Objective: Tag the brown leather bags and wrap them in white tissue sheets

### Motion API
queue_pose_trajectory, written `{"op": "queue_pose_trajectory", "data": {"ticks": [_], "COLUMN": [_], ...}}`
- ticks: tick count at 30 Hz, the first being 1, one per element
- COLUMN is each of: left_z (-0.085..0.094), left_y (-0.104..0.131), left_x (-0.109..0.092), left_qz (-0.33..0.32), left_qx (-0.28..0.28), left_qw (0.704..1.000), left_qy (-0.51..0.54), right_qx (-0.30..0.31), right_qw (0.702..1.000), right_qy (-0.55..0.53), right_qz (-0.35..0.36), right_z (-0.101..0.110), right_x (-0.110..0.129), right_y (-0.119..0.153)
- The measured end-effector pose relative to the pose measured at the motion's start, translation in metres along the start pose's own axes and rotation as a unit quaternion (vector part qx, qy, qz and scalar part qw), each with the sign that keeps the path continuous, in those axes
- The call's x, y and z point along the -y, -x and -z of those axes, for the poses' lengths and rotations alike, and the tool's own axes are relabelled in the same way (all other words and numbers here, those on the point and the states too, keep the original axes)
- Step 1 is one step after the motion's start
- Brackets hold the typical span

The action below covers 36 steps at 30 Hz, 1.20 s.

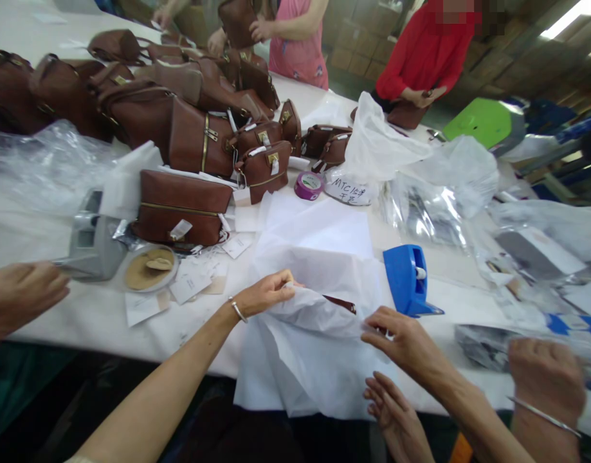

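My left hand (271,290), with a bangle at the wrist, pinches the upper edge of white wrapping paper (319,225). Within the folds a dark brown item (342,303) shows as a narrow strip; the paper hides the rest of it. At the paper's right side, my right hand (394,331) has its thumb and fingers curled together on the edge. The sheet spreads over the table and hangs down over the front edge. Just right of it stands a blue tape dispenser (405,280).
Brown leather bags (189,138) crowd the table's left and back. A grey dispenser (95,241), round tub (150,269), paper tags (191,280) and purple tape roll (309,185) lie about. Plastic bags (425,206) cover the right. Co-workers' hands (25,296) reach in from both sides.
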<state>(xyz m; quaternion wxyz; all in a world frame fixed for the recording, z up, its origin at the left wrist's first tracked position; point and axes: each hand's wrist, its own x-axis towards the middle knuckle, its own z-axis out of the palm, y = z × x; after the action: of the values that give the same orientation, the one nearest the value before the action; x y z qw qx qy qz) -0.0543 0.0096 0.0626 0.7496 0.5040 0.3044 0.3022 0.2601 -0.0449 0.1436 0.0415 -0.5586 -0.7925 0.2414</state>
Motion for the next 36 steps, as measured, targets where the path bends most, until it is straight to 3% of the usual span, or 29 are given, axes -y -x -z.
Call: {"op": "queue_pose_trajectory", "data": {"ticks": [2,4,7,10,12,14,16,18,20,22,24,27,31,36], "left_z": [0.002,0.003,0.000,-0.002,-0.002,-0.002,-0.001,0.000,0.001,0.001,0.002,0.005,0.008,0.010], "left_y": [0.001,0.001,-0.001,-0.001,-0.001,0.000,0.001,0.002,0.001,0.001,0.000,0.000,-0.001,-0.005], "left_x": [0.001,0.003,0.007,0.011,0.013,0.016,0.018,0.020,0.022,0.023,0.025,0.029,0.035,0.040], "left_qz": [0.004,0.010,0.019,0.021,0.019,0.012,0.000,-0.003,0.001,0.007,0.008,-0.001,-0.014,-0.026], "left_qx": [-0.034,-0.055,-0.070,-0.101,-0.130,-0.159,-0.188,-0.212,-0.236,-0.257,-0.269,-0.271,-0.276,-0.310], "left_qw": [0.999,0.996,0.987,0.972,0.961,0.952,0.946,0.943,0.941,0.935,0.930,0.929,0.928,0.917], "left_qy": [0.036,0.075,0.145,0.210,0.242,0.260,0.265,0.256,0.244,0.243,0.250,0.252,0.252,0.249], "right_qx": [-0.038,-0.049,0.027,0.111,0.150,0.168,0.153,0.085,0.008,-0.007,0.043,0.069,0.008,-0.066], "right_qw": [0.996,0.994,0.989,0.933,0.905,0.909,0.935,0.965,0.977,0.972,0.962,0.973,0.980,0.969], "right_qy": [0.046,0.025,-0.146,-0.334,-0.376,-0.337,-0.260,-0.185,-0.158,-0.205,-0.257,-0.200,-0.143,-0.159], "right_qz": [0.068,0.092,0.015,-0.078,-0.133,-0.180,-0.187,-0.165,-0.141,-0.111,-0.085,-0.095,-0.141,-0.175], "right_z": [0.008,0.014,0.020,0.018,0.010,0.001,-0.005,-0.004,0.004,0.012,0.015,0.008,-0.007,-0.014], "right_x": [0.012,0.025,0.035,0.019,-0.003,-0.024,-0.038,-0.041,-0.034,-0.024,-0.021,-0.033,-0.053,-0.051], "right_y": [0.005,-0.004,-0.041,-0.081,-0.094,-0.094,-0.084,-0.070,-0.060,-0.053,-0.050,-0.044,-0.036,-0.047]}}
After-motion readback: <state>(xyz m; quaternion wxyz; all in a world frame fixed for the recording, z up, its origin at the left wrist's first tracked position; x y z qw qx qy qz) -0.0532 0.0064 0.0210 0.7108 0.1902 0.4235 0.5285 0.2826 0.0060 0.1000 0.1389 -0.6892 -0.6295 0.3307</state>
